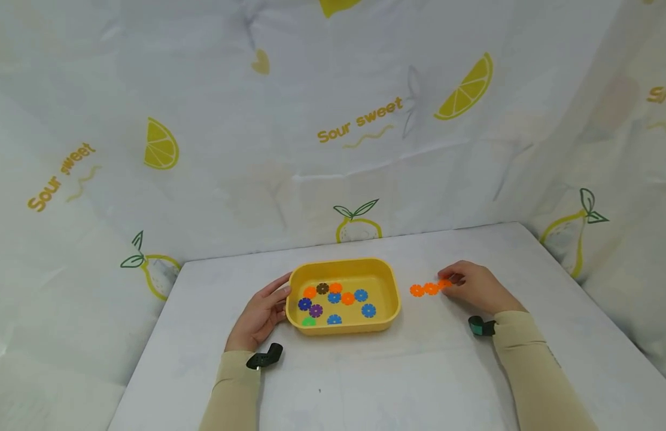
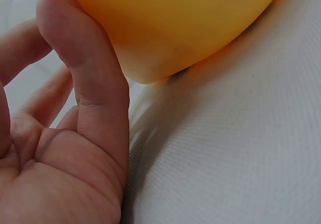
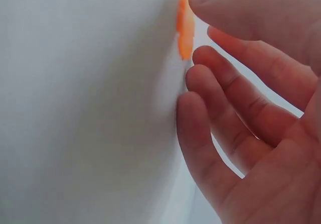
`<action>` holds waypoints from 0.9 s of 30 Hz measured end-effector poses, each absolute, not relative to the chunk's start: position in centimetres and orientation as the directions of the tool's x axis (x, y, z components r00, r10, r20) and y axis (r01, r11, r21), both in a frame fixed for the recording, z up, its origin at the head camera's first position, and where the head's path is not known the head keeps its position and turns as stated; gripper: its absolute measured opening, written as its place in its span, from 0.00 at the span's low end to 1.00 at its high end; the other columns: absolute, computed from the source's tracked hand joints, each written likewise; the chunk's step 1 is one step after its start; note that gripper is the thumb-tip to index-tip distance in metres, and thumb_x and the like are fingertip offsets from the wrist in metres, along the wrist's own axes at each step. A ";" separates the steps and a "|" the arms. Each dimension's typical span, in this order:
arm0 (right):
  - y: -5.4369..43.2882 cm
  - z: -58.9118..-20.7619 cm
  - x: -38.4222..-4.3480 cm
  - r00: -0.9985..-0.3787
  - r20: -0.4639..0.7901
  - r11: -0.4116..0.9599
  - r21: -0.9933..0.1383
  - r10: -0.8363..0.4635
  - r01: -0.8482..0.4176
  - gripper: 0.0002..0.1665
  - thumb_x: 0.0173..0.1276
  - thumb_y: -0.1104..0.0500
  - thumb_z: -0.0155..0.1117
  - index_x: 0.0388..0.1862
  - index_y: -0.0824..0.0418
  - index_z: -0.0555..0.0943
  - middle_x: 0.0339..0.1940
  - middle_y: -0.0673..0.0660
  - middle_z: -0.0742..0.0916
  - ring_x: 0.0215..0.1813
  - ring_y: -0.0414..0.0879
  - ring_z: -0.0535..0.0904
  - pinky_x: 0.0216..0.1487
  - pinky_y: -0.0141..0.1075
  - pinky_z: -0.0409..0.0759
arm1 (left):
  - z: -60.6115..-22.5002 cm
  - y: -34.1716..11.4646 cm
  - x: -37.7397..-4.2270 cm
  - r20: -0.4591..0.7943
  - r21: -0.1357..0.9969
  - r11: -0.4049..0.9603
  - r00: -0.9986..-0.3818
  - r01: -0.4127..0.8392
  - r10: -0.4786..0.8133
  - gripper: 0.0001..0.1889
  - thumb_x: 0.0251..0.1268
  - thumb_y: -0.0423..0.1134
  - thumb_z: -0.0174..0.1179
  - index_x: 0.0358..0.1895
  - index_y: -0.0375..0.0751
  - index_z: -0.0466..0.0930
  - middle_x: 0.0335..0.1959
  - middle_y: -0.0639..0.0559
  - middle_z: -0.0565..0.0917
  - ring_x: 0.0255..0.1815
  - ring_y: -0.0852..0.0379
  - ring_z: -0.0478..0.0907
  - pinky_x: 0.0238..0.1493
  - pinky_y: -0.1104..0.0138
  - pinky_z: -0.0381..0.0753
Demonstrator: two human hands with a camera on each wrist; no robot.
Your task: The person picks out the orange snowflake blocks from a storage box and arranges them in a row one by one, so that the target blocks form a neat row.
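My left hand (image 1: 259, 314) holds the left end of a yellow plastic tray (image 1: 343, 328), thumb and fingers at its rim. In the left wrist view the thumb (image 2: 95, 78) reaches up to the tray's outer wall (image 2: 175, 28). My right hand (image 1: 475, 287) pinches the right end of a short row of orange notched snowflake discs (image 1: 431, 289), just right of the tray. Close beside the thumb tip in the right wrist view, the orange discs (image 3: 185, 30) appear edge-on; the lower fingers curve loosely near the tabletop.
Inside the tray lie several loose snowflake discs: orange ones (image 1: 347, 299), blue ones (image 1: 368, 310), a brown one (image 1: 322, 288), a purple one (image 1: 315, 310) and a green one (image 1: 309, 321). A white cloth covers the table (image 1: 365, 377). Behind stands a lemon-print curtain (image 1: 289, 209).
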State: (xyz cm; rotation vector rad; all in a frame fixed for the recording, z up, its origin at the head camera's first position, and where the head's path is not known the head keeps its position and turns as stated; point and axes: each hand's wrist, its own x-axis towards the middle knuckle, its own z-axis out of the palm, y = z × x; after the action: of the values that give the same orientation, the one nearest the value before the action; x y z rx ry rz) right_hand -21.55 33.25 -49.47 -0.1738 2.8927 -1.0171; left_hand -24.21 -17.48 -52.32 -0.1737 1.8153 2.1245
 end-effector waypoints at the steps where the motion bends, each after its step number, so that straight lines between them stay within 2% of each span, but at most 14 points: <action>1: 33.2 -49.3 -21.5 -0.991 -0.026 0.774 -0.627 -0.130 -0.085 0.20 0.72 0.56 0.74 0.61 0.59 0.87 0.56 0.59 0.88 0.56 0.54 0.82 0.58 0.50 0.82 | -52.3 -17.5 -24.2 -0.300 0.939 -0.120 -0.937 -0.323 0.177 0.26 0.78 0.49 0.67 0.76 0.59 0.78 0.63 0.47 0.85 0.40 0.56 0.82 0.40 0.70 0.86; 9: 30.3 -46.5 -21.6 -0.985 0.024 0.751 -0.645 -0.170 -0.145 0.22 0.76 0.54 0.72 0.65 0.59 0.85 0.61 0.61 0.88 0.58 0.56 0.83 0.59 0.53 0.87 | -52.7 -17.6 -24.5 -0.291 0.941 -0.112 -0.932 -0.320 0.213 0.27 0.76 0.52 0.68 0.76 0.61 0.78 0.64 0.48 0.84 0.42 0.56 0.82 0.42 0.69 0.87; 16: 24.2 -42.5 -24.2 -0.932 0.072 0.725 -0.608 -0.355 -0.323 0.19 0.75 0.56 0.74 0.62 0.57 0.87 0.58 0.57 0.90 0.57 0.51 0.83 0.64 0.54 0.85 | -52.3 -17.9 -24.4 -0.284 0.943 -0.118 -0.937 -0.311 0.202 0.28 0.76 0.52 0.69 0.75 0.61 0.78 0.66 0.46 0.84 0.43 0.55 0.83 0.43 0.68 0.87; 23: 18.2 -40.5 -26.3 -0.853 -0.036 0.727 -0.542 -0.521 -0.421 0.20 0.75 0.57 0.74 0.64 0.60 0.86 0.59 0.58 0.90 0.59 0.51 0.84 0.66 0.51 0.85 | -52.1 -17.7 -24.4 -0.278 0.943 -0.127 -0.938 -0.307 0.209 0.26 0.77 0.50 0.68 0.75 0.60 0.79 0.62 0.46 0.85 0.42 0.55 0.82 0.42 0.69 0.86; 27: 15.2 -41.1 -27.0 -0.810 -0.116 0.747 -0.478 -0.575 -0.461 0.19 0.74 0.57 0.75 0.61 0.59 0.88 0.54 0.53 0.90 0.56 0.49 0.83 0.66 0.48 0.85 | -52.4 -17.8 -24.5 -0.284 0.942 -0.123 -0.937 -0.312 0.205 0.26 0.77 0.51 0.68 0.75 0.60 0.79 0.60 0.48 0.85 0.42 0.55 0.81 0.41 0.69 0.85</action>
State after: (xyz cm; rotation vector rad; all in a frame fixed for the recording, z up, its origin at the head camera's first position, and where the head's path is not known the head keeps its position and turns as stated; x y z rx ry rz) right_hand -27.05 15.24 -41.11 -0.8134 2.6915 -0.6378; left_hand -24.46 -17.81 -52.40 -0.1188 1.8127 2.1226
